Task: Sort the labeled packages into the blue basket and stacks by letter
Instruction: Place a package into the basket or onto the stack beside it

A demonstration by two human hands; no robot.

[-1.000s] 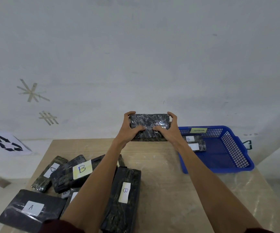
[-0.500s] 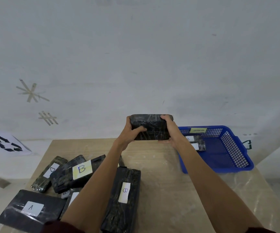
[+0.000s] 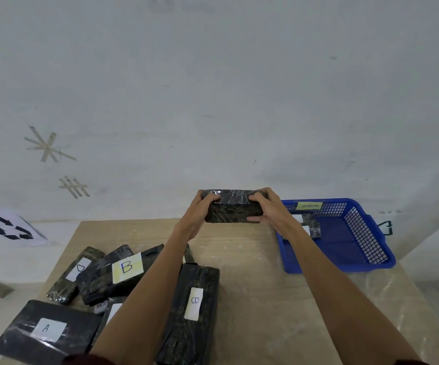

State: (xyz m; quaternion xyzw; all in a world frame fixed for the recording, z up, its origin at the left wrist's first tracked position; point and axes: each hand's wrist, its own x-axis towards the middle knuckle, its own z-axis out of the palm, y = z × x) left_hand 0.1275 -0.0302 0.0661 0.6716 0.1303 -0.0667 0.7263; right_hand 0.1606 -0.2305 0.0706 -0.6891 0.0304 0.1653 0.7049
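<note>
Hands are meeting above the far edge of the table [image 3: 265,299], both gripping one dark wrapped package [image 3: 234,210], which is hanging level in the air, clear of the tabletop. The left hand [image 3: 200,214] is curling round its left end, with the thumb lying over the shiny top and the fingers tucking underneath. The right hand [image 3: 273,212] is clasping the right end the same way, thumb on top and fingers wrapping under the front face. Which letter this package is carrying cannot be told from the sides showing.

The blue basket [image 3: 371,233] is sitting at the table's far right corner, just beside the right wrist. It is holding dark packages with white labels [image 3: 313,225], partly hidden by the arm.

Between the forearms, a long B package [image 3: 192,312] is lying lengthwise on the table. Left of the left arm, a yellow-labelled B package [image 3: 118,275] is lying on a loose heap beside a D package [image 3: 73,275]. An A package [image 3: 47,330] is resting at the near left corner.
</note>
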